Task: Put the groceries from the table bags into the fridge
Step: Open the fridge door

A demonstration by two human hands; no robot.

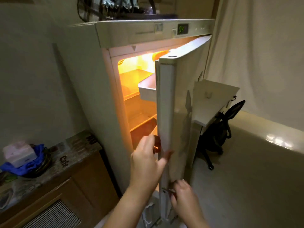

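Note:
The white fridge [148, 32] stands in front of me with its door [179, 104] partly swung out. Inside, a yellow light falls on bare shelves [136, 76] and a white door tray [146, 89]. My left hand [146, 162] is raised at the gap beside the door's edge, curled around a small dark reddish item [157, 144] that I cannot identify. My right hand [184, 196] is lower down, with its fingers hooked on the door's front edge. No table bags are in view.
A wooden cabinet with a patterned top [69, 160] stands left of the fridge and carries a basket with blue cloth [28, 165] and a tissue box. Right of the door are a white desk [213, 102], a black office chair [220, 134] and open floor.

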